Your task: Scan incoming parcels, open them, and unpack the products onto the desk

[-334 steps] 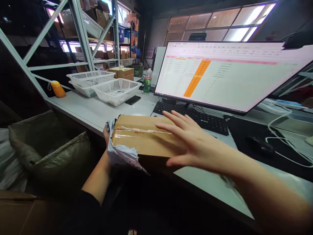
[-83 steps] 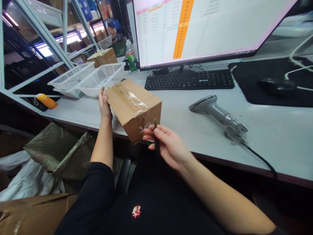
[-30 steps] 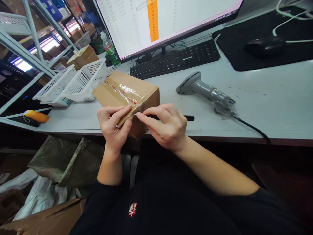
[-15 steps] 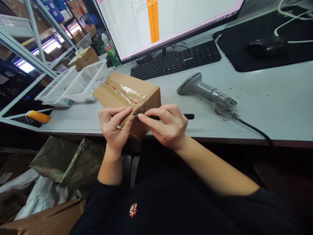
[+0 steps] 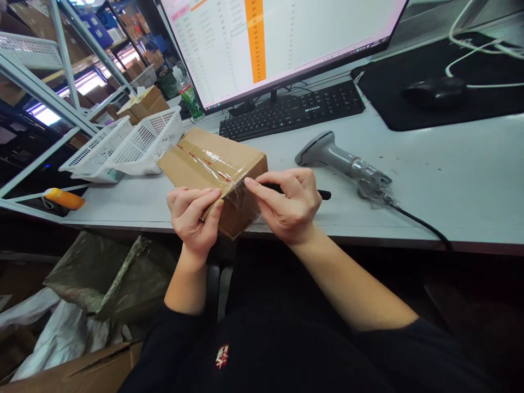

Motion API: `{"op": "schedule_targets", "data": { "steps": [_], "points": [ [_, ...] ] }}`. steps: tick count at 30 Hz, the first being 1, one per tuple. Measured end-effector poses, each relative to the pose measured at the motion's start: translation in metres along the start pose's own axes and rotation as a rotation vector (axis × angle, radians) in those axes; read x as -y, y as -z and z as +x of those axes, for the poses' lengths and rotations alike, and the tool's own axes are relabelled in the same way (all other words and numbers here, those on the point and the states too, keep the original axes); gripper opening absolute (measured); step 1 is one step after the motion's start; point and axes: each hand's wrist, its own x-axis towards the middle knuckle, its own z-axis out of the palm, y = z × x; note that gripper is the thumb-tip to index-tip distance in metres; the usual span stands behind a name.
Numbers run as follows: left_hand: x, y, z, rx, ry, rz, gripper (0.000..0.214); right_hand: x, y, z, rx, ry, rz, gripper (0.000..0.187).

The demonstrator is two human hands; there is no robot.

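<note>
Cardboard, brown and sealed with clear tape, makes up the small box that sits at the near edge of the grey desk, one corner jutting over the edge toward the person. The left hand clamps that near corner, thumb on top and fingers curled against the side. The right hand is closed around a slim black pen-like tool, its tip set at the tape seam on the box's near top edge. The box looks light and fairly stiff, though its walls would likely give under a hard squeeze; the glossy tape looks slippery, so bare cardboard at the corners and edges offers the surer hold. A handheld barcode scanner lies just beside the right hand.
</note>
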Motion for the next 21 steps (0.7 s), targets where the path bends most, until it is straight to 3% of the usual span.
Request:
{"op": "schedule_targets", "data": {
  "steps": [3, 9, 13, 16, 18, 20, 21],
  "points": [
    [-0.001, -0.002, 0.000, -0.011, -0.010, -0.025, 0.011, -0.004, 0.004, 0.006, 0.018, 0.034, -0.008, 0.027],
    [0.003, -0.002, 0.001, -0.028, -0.029, -0.053, 0.010, -0.031, 0.023, 0.024, 0.101, -0.117, -0.043, 0.022],
    [-0.002, -0.010, 0.001, -0.054, 0.002, -0.051, 0.011, -0.034, 0.030, 0.020, 0.115, -0.160, 0.028, 0.020],
    [-0.025, -0.020, 0.005, -0.051, 0.048, -0.030, 0.011, -0.030, 0.025, 0.008, 0.067, -0.384, 0.265, 0.026],
    [-0.039, -0.022, 0.013, 0.067, -0.002, -0.064, 0.013, -0.028, 0.018, 0.002, 0.083, -0.596, 0.487, 0.031],
    [-0.034, -0.016, 0.024, 0.190, -0.127, -0.163, 0.019, -0.028, 0.012, -0.001, 0.123, -0.754, 0.664, 0.033],
    [-0.022, -0.010, 0.029, 0.184, -0.169, -0.208, 0.022, -0.029, 0.010, -0.001, 0.139, -0.798, 0.725, 0.033]
  ]
}}
